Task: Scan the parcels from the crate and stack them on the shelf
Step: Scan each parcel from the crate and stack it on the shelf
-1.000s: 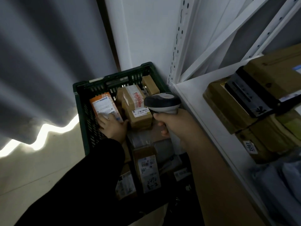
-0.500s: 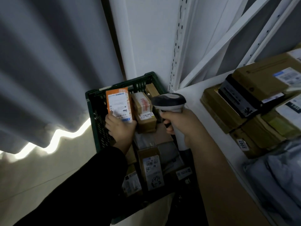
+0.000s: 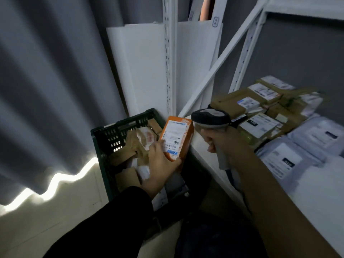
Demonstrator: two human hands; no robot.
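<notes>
Pleated curtain [image 3: 46, 94] beside slotted plastic crate [image 3: 122, 124]

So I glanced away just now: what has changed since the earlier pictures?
The left hand took hold of the orange parcel in the crate and lifted it up and right, next to the scanner. The right hand kept its grip on the scanner, and the boxes on the shelf stayed put.

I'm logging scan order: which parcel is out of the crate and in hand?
The orange box with the white label, which the left hand grips above the crate. The brown parcels lie inside it; the right hand holds the scanner.
</notes>
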